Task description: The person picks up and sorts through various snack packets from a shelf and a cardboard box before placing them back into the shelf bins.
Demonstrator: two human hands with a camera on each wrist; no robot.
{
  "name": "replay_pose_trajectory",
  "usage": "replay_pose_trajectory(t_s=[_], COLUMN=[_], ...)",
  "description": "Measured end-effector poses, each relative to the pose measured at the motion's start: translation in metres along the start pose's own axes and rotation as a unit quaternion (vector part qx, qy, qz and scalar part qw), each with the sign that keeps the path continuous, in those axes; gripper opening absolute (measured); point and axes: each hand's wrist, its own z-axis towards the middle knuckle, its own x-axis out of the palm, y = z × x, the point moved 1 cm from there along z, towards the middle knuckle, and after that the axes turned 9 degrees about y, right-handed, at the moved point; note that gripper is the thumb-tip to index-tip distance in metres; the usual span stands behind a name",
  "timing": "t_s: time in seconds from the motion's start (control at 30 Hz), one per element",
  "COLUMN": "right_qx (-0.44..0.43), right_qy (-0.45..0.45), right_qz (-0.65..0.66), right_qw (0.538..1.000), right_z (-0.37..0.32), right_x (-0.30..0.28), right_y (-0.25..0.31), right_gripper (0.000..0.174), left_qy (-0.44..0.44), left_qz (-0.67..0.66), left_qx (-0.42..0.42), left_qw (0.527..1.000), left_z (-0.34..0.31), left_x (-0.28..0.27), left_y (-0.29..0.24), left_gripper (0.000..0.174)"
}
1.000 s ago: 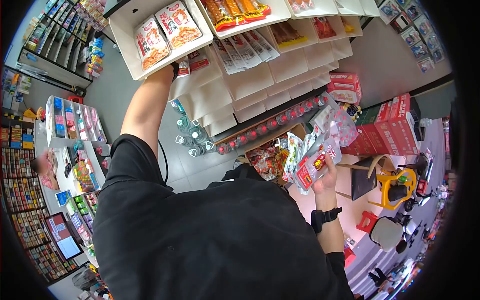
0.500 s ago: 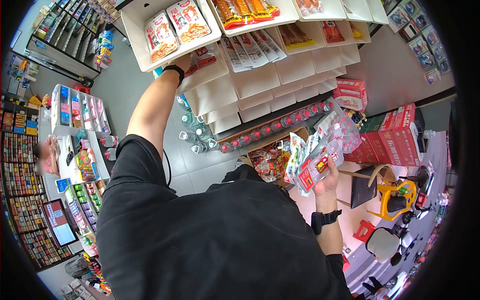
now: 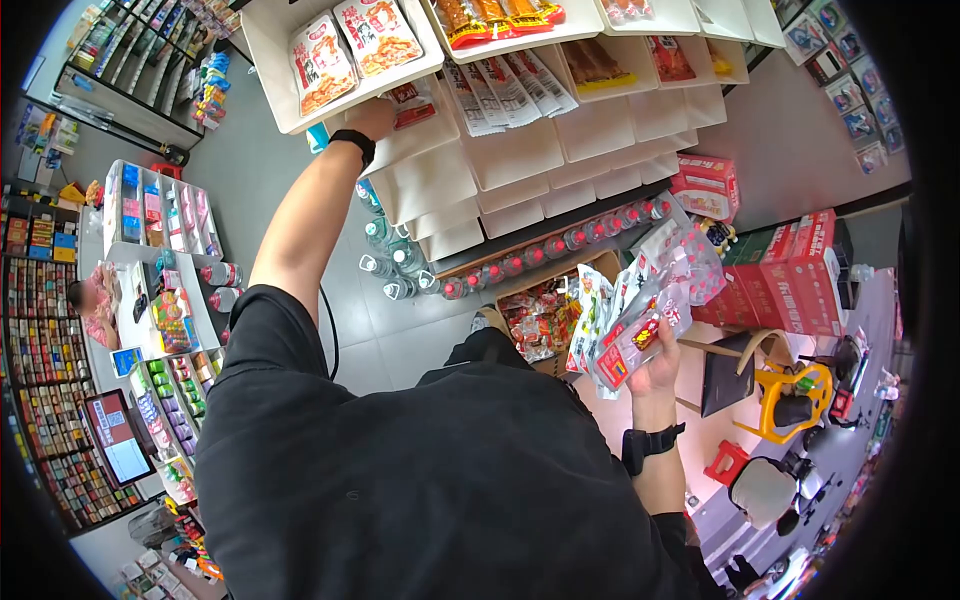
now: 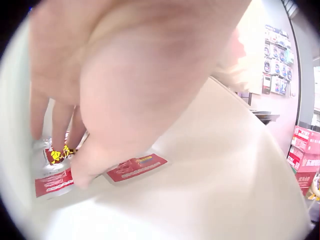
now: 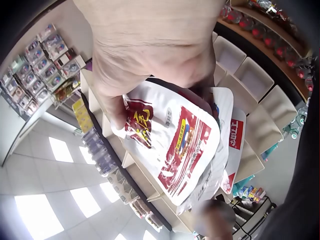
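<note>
My left hand (image 3: 375, 118) reaches into a white bin (image 3: 425, 140) below the top tray. In the left wrist view, its fingers and thumb grip a red-and-clear snack packet (image 4: 54, 184) with yellow lettering at the bin's bottom. Beside the thumb lies a second red-labelled snack packet (image 4: 137, 168). My right hand (image 3: 655, 368), out to the right, grips a fanned bundle of snack packets (image 3: 628, 345). The right wrist view shows the front one, a white-and-red packet (image 5: 172, 140), under the thumb, with others behind it; the remaining fingers are mostly hidden.
The top tray (image 3: 290, 125) overhangs the left hand and holds white-and-red packets (image 3: 375, 38). Bins step down to a row of red-capped bottles (image 3: 535, 255). A carton of snacks (image 3: 540, 325) stands on the floor. Red boxes (image 3: 790, 270) and a yellow chair (image 3: 815, 385) are at right.
The left hand, mostly hidden under the top tray at first, has shifted right and shows more in the bin. The head view has shifted slightly. The right hand still holds its bundle.
</note>
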Motion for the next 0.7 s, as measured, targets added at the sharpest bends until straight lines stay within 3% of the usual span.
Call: replay_pose_trajectory(t_s=[0.07, 0.1, 0.13, 0.27, 0.33, 0.37, 0.4, 0.43, 0.5, 0.6, 0.63, 0.7], right_qx=[0.002, 0.005, 0.009, 0.011, 0.058, 0.054, 0.046, 0.041, 0.036, 0.039, 0.034, 0.026], right_qy=[0.012, 0.020, 0.028, 0.037, 0.079, 0.082, 0.083, 0.068, 0.064, 0.061, 0.059, 0.060], right_qz=[-0.003, -0.003, -0.003, -0.007, 0.043, 0.041, 0.041, 0.039, 0.040, 0.039, 0.024, 0.008], right_qw=[1.000, 1.000, 1.000, 0.999, 0.994, 0.994, 0.995, 0.996, 0.997, 0.997, 0.997, 0.998], right_z=[-0.001, 0.000, -0.001, -0.002, -0.002, -0.004, -0.004, -0.006, -0.002, 0.000, -0.002, -0.003], right_x=[-0.002, -0.003, -0.004, 0.006, 0.008, 0.006, 0.005, 0.007, 0.018, 0.022, 0.029, 0.039], right_y=[0.002, 0.003, 0.003, 0.004, 0.007, 0.010, 0.011, 0.012, 0.014, 0.017, 0.019, 0.026], right_gripper=[0.063, 0.063, 0.063, 0.062, 0.057, 0.052, 0.048, 0.044, 0.039, 0.037, 0.039, 0.040], left_qy=[0.118, 0.126, 0.125, 0.023, -0.045, -0.064, -0.147, -0.152, -0.047, 0.022, 0.003, -0.003], left_qz=[-0.009, -0.011, -0.012, -0.016, -0.045, -0.082, -0.212, -0.274, -0.482, -0.588, -0.569, -0.526], left_qx=[-0.018, 0.030, 0.026, 0.037, 0.046, 0.068, 0.105, 0.124, 0.214, 0.294, 0.306, 0.290], left_qw=[0.993, 0.991, 0.992, 0.999, 0.997, 0.992, 0.960, 0.942, 0.848, 0.753, 0.763, 0.800], left_z=[0.017, 0.006, 0.006, 0.000, -0.025, -0.046, -0.110, -0.135, -0.206, -0.289, -0.303, -0.318], left_x=[0.029, 0.021, 0.027, 0.029, 0.014, -0.006, -0.056, -0.070, -0.103, -0.134, -0.139, -0.147], left_y=[0.005, 0.003, 0.006, 0.012, -0.010, -0.032, -0.077, -0.107, -0.180, -0.268, -0.287, -0.321], left_gripper=[0.037, 0.034, 0.034, 0.031, 0.028, 0.025, 0.026, 0.029, 0.030, 0.042, 0.050, 0.049])
